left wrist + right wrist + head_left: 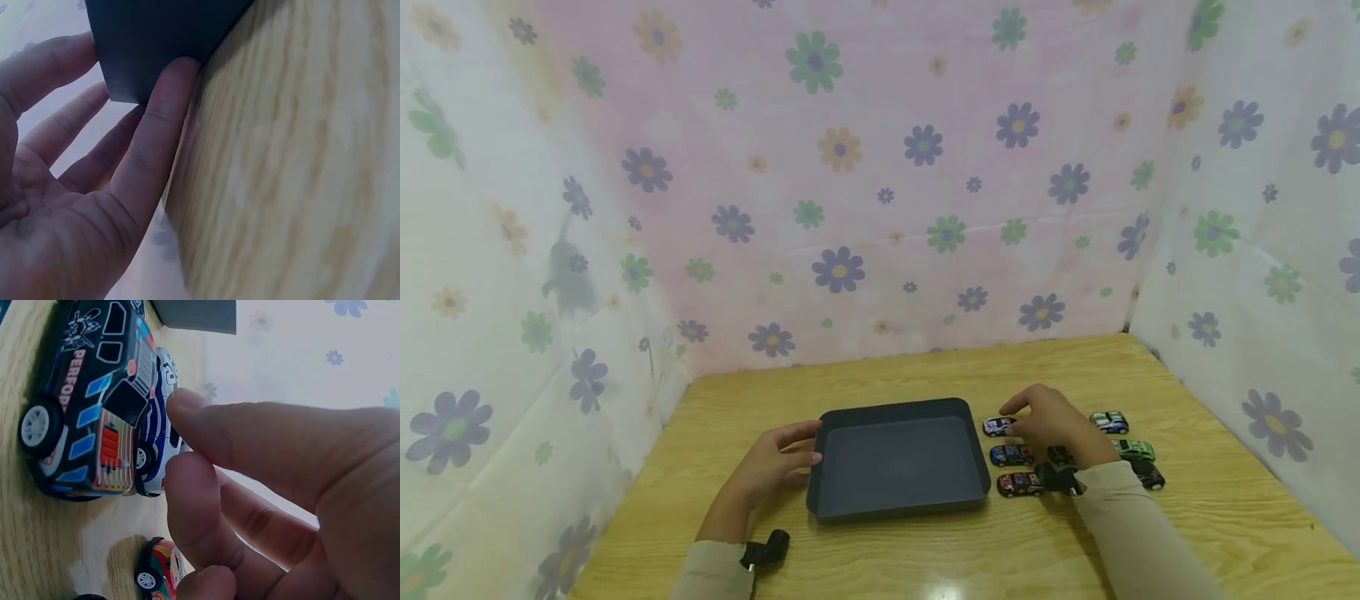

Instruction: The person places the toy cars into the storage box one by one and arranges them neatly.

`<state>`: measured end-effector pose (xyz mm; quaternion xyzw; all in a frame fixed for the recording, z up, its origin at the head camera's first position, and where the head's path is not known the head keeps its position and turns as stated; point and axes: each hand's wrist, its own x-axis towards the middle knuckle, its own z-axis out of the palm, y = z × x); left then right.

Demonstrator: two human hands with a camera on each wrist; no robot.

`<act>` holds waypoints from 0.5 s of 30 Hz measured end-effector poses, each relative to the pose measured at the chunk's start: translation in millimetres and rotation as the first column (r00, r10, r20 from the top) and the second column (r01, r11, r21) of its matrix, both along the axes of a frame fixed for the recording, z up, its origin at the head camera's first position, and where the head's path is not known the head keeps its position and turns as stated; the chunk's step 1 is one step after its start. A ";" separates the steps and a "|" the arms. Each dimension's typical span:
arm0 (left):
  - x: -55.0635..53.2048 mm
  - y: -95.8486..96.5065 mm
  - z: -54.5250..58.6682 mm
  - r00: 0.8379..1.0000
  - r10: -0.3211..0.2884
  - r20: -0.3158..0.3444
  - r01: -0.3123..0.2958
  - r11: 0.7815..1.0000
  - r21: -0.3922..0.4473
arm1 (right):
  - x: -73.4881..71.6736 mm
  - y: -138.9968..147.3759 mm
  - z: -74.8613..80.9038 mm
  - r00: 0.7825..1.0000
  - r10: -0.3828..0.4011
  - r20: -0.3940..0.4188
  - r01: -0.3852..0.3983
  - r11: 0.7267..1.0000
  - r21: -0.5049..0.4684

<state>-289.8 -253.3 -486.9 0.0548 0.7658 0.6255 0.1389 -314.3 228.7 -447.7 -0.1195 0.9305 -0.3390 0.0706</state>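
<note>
My left hand (771, 462) touches the left side of a dark grey rectangular tray (898, 507). In the left wrist view its thumb lies along the tray's outer wall (150, 44), the other fingers near the corner. My right hand (1048, 421) is over the toy cars right of the tray, thumb and forefinger beside a small white toy car (997, 427). In the right wrist view that white and blue car (165, 419) stands behind the fingertips, which show a gap between them; contact is unclear. Nearer stands a black toy car (94, 406) with blue markings.
A blue car (1011, 455) and a red car (1018, 484) stand below the white one. Further right are a white-green car (1109, 422), a green car (1135, 450) and a black car (1150, 476), partly hidden by the right arm. Flowered cloth (880, 183) surrounds the wooden table (865, 558).
</note>
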 end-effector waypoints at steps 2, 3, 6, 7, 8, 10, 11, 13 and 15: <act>-0.6 -0.3 0.2 1.000 -0.008 0.002 0.008 1.000 0.006 | -0.5 0.6 -0.3 1.000 -0.005 0.000 0.005 1.000 0.004; -0.9 -0.4 0.5 1.000 -0.011 0.005 0.011 1.000 0.010 | -1.0 0.9 -0.4 1.000 -0.006 0.000 0.006 1.000 0.006; -1.4 -1.2 1.5 1.000 -0.023 0.009 0.023 1.000 0.020 | -2.2 1.8 -1.2 1.000 -0.007 0.000 0.007 1.000 0.008; -1.3 -1.6 1.5 1.000 -0.026 0.011 0.026 0.999 0.022 | -2.5 2.1 -1.4 1.000 0.000 -0.004 0.000 1.000 0.009; -1.2 -2.0 1.4 0.999 -0.031 0.013 0.030 0.999 0.026 | -2.7 2.2 -1.6 1.000 0.006 -0.009 -0.006 1.000 0.010; -0.4 -2.9 0.6 0.999 -0.038 0.015 0.037 0.999 0.029 | -2.9 1.9 -3.0 1.000 0.002 -0.004 -0.002 1.000 0.001; 0.0 -3.4 -0.2 0.999 -0.041 0.016 0.040 0.999 0.032 | -2.8 1.7 -4.2 1.000 0.000 0.000 0.000 1.000 -0.005; 0.7 -4.1 -1.3 0.999 -0.045 0.016 0.044 0.998 0.036 | -2.7 0.7 -5.7 1.000 -0.002 0.014 0.002 1.000 -0.027; 0.7 -4.8 -2.2 0.999 -0.047 0.014 0.046 0.998 0.043 | -2.8 -0.8 -6.0 1.000 -0.013 0.020 0.014 0.999 -0.041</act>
